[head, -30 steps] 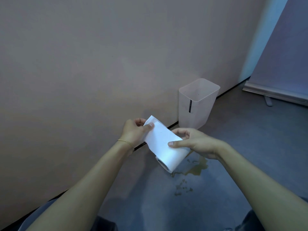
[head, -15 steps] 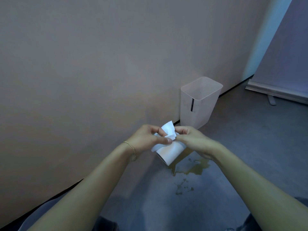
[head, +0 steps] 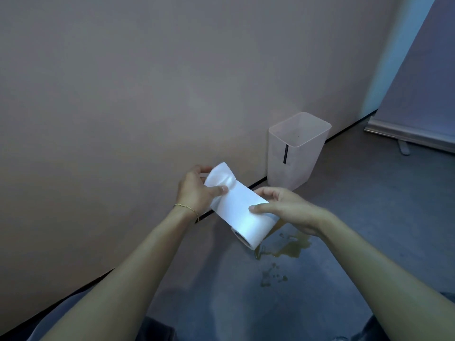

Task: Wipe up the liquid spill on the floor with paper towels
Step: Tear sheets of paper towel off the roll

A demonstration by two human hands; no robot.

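Whereas half a second earlier the two hands met with the paper bunched between them, the left hand (head: pixel 197 190) and the right hand (head: pixel 283 207) now stand apart. The free sheet (head: pixel 220 175) again runs out flat from the paper towel roll (head: pixel 246 217), still attached to it.

Left grip: clamped on the upper end of the sheet, with the thumb pressing its near face and the fingers curled behind it. A thin bracelet (head: pixel 188 208) circles this wrist.

Right grip: closed on the roll, with the thumb laid across the top of the paper and the fingers wrapped around the far side. The roll is held in the air, tilted, its hollow core end facing down and toward the camera.

The spill (head: pixel 289 247), a yellow-brown puddle, lies on the grey floor (head: pixel 369 230) directly below the roll and the right wrist, untouched by any paper. It looks the same as in the earlier frames. A scatter of small droplets (head: pixel 270 276) sits just nearer the camera than the puddle.

A translucent waste bin (head: pixel 295 153) stands upright against the wall (head: pixel 147 94), beyond the hands and near the puddle. The base of a roll-up banner (head: pixel 406 137) rests on the floor at the far right, well apart from the spill.
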